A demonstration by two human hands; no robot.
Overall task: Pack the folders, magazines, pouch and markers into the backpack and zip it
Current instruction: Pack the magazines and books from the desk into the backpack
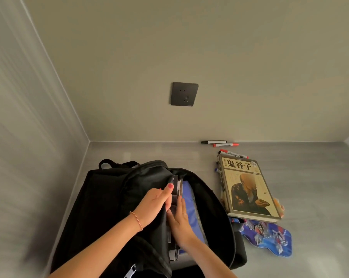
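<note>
- Head view shows the black backpack [109, 205] lying open on the grey desk [310, 187], its mouth facing right, with a blue folder [191, 205] already inside.
- Left hand [151, 207] has its fingers pinched on the edge of the backpack's upper flap, thumb on top, holding the mouth open.
- Right hand [179, 223] lies flat, fingers pressed together, against a stack of dark magazines [176, 189] standing just left of the folder, seemingly easing them down.
- Risk: the flap is slack fabric; if the pinch slips, it would likely fall over the opening and block the stack.
- Risk: the magazines' corners could catch on the lining or the folder and buckle if pushed at an angle.
- Outside the backpack, to its right, lies a thick book [247, 187] resting partly on the blue patterned pouch [270, 237]; pulling the pouch out carelessly could drag the book.
- Markers [219, 143] lie loose at the far wall and beside the book; they may roll when reached for.
</note>
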